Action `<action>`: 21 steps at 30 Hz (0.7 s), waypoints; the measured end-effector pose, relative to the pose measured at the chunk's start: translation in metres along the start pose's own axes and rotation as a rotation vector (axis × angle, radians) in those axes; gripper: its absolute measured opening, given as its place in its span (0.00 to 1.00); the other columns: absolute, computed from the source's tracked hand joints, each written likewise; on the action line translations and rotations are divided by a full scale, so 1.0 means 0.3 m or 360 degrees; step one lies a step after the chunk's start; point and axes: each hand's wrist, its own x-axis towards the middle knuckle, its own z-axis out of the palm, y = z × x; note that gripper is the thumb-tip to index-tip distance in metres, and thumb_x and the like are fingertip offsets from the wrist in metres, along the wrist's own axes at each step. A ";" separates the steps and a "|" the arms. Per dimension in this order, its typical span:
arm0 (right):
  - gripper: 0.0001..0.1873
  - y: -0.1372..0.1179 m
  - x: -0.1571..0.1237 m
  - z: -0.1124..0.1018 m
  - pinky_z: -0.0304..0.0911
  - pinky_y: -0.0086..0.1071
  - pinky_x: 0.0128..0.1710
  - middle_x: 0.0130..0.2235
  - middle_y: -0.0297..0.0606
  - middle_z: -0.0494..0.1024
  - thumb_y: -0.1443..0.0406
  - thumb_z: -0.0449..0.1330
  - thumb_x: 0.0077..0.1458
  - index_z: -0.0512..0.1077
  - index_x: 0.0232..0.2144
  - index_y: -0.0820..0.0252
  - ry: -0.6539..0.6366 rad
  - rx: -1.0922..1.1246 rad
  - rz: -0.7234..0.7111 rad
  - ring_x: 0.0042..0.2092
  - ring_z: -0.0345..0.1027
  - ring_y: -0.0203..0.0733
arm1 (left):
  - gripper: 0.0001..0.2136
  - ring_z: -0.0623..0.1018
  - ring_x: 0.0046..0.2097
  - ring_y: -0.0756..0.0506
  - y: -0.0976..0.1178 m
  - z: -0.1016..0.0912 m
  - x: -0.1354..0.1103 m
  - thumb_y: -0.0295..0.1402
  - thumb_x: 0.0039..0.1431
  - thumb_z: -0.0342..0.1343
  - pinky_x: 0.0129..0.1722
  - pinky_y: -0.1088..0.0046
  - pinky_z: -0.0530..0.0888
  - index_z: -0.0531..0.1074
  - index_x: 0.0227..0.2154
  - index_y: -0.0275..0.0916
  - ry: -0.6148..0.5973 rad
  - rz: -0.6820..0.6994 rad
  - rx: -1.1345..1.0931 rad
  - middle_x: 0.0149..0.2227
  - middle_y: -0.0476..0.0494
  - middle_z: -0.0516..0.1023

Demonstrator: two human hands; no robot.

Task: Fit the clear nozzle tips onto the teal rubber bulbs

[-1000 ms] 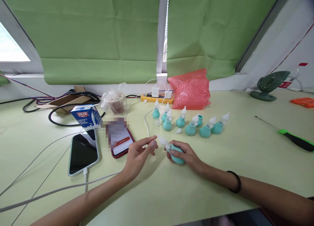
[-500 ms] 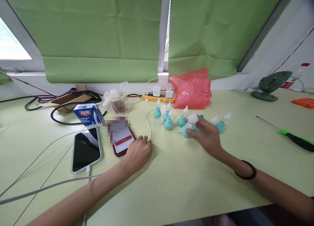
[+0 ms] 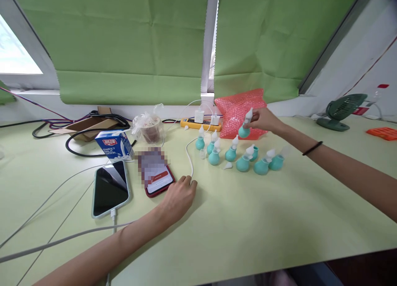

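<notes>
My right hand [image 3: 262,120] is raised in front of the pink bubble-wrap bag, pinching the white tip of a teal bulb nasal aspirator [image 3: 244,132]. Its bulb hangs downward, above the table. Below stand several similar aspirators, among them a front one [image 3: 242,163] and one at the right end of the group [image 3: 276,162]. A teal bulb without a visible tip [image 3: 254,153] sits among them, and a loose white tip [image 3: 228,165] lies in front. My left hand [image 3: 180,197] rests on the table, fingers curled over a white charging cable [image 3: 190,158], beside a red-cased phone [image 3: 159,180].
A second phone [image 3: 111,189] is plugged in at left, near a blue milk carton [image 3: 114,145]. Behind are a yellow power strip [image 3: 189,124] and the pink bag [image 3: 231,112]. A green fan [image 3: 341,110] stands at right. Cables cross the left side.
My right hand has moved up and back from the front of the aspirator group, and now holds an aspirator before the pink bag. My left hand has stayed in place.
</notes>
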 end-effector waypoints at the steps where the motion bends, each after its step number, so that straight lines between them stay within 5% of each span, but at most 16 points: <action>1: 0.11 0.024 0.009 0.016 0.64 0.30 0.30 0.30 0.43 0.72 0.66 0.62 0.38 0.63 0.25 0.63 -0.0053 -0.0070 0.0106 0.31 0.66 0.38 | 0.10 0.70 0.31 0.42 0.001 -0.001 0.001 0.21 0.54 0.39 0.21 0.68 0.69 0.66 0.31 0.30 0.0006 -0.0041 0.0000 0.30 0.38 0.67; 7: 0.09 0.092 0.011 0.088 0.64 0.28 0.25 0.25 0.40 0.72 0.67 0.61 0.38 0.66 0.26 0.67 -0.0545 -0.0260 0.0294 0.26 0.67 0.37 | 0.10 0.71 0.31 0.42 0.001 -0.015 0.003 0.18 0.51 0.41 0.22 0.69 0.69 0.67 0.27 0.30 -0.0129 -0.0065 -0.0028 0.29 0.37 0.66; 10: 0.14 0.098 0.018 0.072 0.63 0.31 0.29 0.29 0.43 0.73 0.65 0.61 0.39 0.67 0.32 0.66 -0.0568 -0.0411 0.0216 0.30 0.68 0.40 | 0.10 0.71 0.31 0.41 -0.002 -0.003 0.003 0.17 0.49 0.42 0.22 0.69 0.68 0.67 0.25 0.31 -0.0071 -0.0014 -0.0016 0.28 0.38 0.67; 15: 0.36 0.037 0.004 -0.026 0.57 0.43 0.44 0.49 0.46 0.64 0.61 0.66 0.30 0.61 0.46 0.58 -0.0390 -0.0650 0.0029 0.48 0.57 0.55 | 0.11 0.71 0.30 0.43 0.004 0.019 -0.001 0.25 0.56 0.42 0.24 0.68 0.70 0.68 0.25 0.32 0.0319 0.0047 -0.0180 0.26 0.40 0.70; 18: 0.38 -0.089 -0.064 -0.063 0.53 0.49 0.46 0.50 0.39 0.62 0.57 0.64 0.33 0.56 0.49 0.49 -0.0084 -0.0923 -0.0438 0.52 0.51 0.58 | 0.10 0.72 0.30 0.46 0.016 0.019 -0.007 0.26 0.56 0.43 0.27 0.70 0.70 0.69 0.26 0.33 0.0505 0.0131 -0.0479 0.25 0.41 0.72; 21: 0.37 -0.248 -0.159 -0.011 0.52 0.50 0.45 0.49 0.34 0.63 0.57 0.61 0.39 0.51 0.51 0.42 0.0257 -0.1018 -0.0860 0.51 0.51 0.56 | 0.09 0.72 0.30 0.49 0.030 0.024 -0.015 0.25 0.55 0.44 0.29 0.75 0.70 0.69 0.28 0.34 0.0629 0.0230 -0.0814 0.26 0.43 0.74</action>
